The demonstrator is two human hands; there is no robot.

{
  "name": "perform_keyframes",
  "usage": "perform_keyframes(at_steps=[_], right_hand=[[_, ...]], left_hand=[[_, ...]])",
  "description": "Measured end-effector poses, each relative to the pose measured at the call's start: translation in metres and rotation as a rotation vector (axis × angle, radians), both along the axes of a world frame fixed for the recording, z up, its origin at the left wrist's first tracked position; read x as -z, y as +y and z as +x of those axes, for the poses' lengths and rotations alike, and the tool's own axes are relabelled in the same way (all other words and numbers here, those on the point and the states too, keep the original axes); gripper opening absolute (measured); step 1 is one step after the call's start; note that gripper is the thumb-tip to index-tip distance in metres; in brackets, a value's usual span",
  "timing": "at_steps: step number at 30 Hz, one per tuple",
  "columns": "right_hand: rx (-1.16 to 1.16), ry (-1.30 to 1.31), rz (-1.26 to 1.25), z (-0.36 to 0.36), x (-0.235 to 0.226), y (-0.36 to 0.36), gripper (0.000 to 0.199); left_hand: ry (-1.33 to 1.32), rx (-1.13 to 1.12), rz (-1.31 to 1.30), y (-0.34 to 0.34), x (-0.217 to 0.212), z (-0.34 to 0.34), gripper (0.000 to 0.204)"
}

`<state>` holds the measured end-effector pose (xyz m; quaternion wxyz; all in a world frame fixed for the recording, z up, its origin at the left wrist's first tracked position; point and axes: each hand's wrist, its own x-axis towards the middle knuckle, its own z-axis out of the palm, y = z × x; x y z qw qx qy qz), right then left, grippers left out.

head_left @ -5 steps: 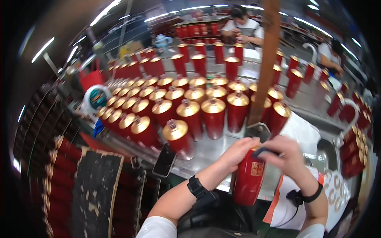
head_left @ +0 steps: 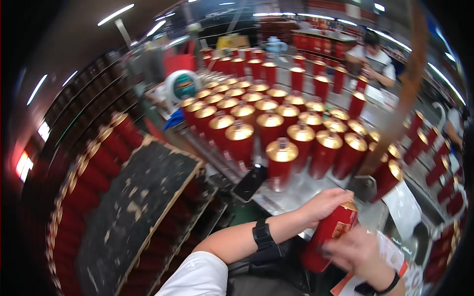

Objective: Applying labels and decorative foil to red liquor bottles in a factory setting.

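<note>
A glossy red bottle (head_left: 323, 240) with a gold shoulder and a small gold emblem leans in front of me, its top toward the upper right. My left hand (head_left: 328, 203) is closed around its top, partly hiding the gold end. Against its lower side is my right hand (head_left: 356, 250), smeared by motion. Under those fingers shows a small dark blue piece (head_left: 327, 252) that looks like cloth; its edges are blurred. Just beyond my left hand, the nearest standing bottle (head_left: 280, 167) rests on the metal table beside a black phone (head_left: 250, 183).
Rows of red bottles with gold shoulders (head_left: 270, 121) cover the table ahead. A brown post (head_left: 407, 93) rises at the right. At left, a worn black board (head_left: 143, 207) lies beside more red bottles (head_left: 101, 160). Another person (head_left: 375, 59) works at the far right.
My view has swung left and the scene has shifted right. My right hand has moved from the bottle's top down to its lower side. The left hand keeps its hold, and the bottle leans more.
</note>
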<state>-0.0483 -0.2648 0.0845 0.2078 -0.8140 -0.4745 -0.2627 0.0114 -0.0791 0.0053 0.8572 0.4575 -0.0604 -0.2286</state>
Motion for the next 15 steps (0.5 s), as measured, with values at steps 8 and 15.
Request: perform_keyframes(at_steps=[8,15], right_hand=[[-0.043,0.119,0.174,0.03,-0.026,-0.007,0.021],[-0.055,0.315,0.23,0.011,-0.043,-0.012,0.02]], left_hand=[[-0.29,-0.537,0.129,0.127,-0.066,-0.1,0.025],[-0.579,-1.474,0.709,0.3,-0.139,-0.228,0.025]])
